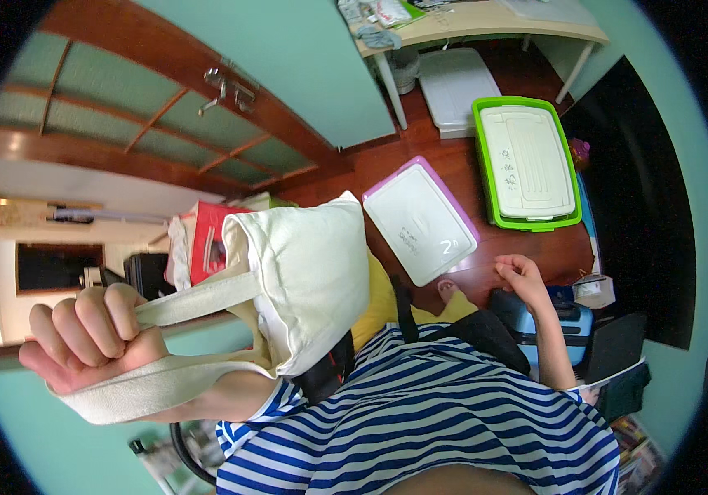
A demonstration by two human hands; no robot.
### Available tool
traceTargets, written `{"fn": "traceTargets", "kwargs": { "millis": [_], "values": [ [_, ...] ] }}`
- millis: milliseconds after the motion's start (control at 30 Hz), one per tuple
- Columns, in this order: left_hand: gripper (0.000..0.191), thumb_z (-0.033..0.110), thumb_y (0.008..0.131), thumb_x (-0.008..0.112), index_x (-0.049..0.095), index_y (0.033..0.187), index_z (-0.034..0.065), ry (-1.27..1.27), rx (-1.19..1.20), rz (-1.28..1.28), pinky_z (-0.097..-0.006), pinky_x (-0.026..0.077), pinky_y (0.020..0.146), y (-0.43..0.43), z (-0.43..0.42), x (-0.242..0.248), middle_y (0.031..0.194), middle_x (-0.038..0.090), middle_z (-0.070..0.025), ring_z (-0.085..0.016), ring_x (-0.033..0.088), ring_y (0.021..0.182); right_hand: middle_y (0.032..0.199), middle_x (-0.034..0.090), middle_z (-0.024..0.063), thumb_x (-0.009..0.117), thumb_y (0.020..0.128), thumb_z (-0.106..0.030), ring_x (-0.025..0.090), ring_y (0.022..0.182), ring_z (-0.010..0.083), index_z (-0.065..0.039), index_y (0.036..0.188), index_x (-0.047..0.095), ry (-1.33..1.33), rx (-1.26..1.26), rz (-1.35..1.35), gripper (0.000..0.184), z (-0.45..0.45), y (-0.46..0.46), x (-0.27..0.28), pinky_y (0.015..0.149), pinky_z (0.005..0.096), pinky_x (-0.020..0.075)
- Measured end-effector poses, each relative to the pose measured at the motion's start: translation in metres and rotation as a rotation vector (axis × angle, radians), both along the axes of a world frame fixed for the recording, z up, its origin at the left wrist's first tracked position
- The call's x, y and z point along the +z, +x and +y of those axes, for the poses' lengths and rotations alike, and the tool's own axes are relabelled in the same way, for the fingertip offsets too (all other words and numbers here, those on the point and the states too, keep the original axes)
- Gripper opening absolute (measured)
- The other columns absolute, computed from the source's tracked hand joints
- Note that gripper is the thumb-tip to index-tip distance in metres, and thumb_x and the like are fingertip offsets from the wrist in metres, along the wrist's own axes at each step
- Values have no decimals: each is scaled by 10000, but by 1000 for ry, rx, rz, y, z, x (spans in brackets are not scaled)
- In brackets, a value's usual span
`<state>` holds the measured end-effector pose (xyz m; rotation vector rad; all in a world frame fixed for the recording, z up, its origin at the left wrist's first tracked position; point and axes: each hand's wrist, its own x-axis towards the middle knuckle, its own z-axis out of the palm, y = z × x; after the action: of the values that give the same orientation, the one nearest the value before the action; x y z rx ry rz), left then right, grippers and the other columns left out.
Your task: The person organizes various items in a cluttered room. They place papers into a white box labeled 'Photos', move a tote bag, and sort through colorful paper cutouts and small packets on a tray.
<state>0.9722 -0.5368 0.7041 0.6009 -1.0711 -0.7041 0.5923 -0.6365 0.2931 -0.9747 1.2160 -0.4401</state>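
My left hand (91, 337) is a fist around the fabric handles of a cream canvas tote bag (313, 272), raised at the left. The bag hangs out to the right of the fist, its mouth facing the hand, with something white just inside. My right hand (518, 275) is held out over the floor with fingers bent and thumb near the fingertips; nothing shows in it. Near it lies a plastic lid with a purple rim (422, 221), bearing writing. Above that hand stands a bin with a green rim (483, 167), a white lidded box (530, 164) resting in it.
A glazed wooden door (162, 105) stands at the upper left. A desk (483, 25) with thin legs is at the top, a white storage box (460, 86) beneath it. A blue case (530, 328) stands beside my right arm. A red bag (208, 244) is behind the tote.
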Motion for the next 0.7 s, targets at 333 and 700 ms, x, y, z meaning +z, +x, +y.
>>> {"fn": "traceTargets", "kwargs": {
  "millis": [333, 700],
  "values": [
    [596, 549, 1063, 181, 331, 626, 172, 116, -616, 228, -249, 209, 342, 204, -149, -45, 421, 290, 36, -93, 219, 326, 1548, 367, 103, 472, 890, -745, 422, 1350, 249, -76, 1561, 218, 245, -478, -367, 981, -60, 270, -39, 1072, 444, 345],
    [602, 556, 1059, 149, 306, 635, 159, 219, -1025, 395, -280, 219, 283, 305, -239, -9, 419, 326, 30, -105, 231, 280, 1174, 596, 12, 253, 786, -932, 547, 1073, 190, -127, 1334, 524, 408, -690, -835, 1011, -99, 502, -56, 937, 379, 394]
  ]
}}
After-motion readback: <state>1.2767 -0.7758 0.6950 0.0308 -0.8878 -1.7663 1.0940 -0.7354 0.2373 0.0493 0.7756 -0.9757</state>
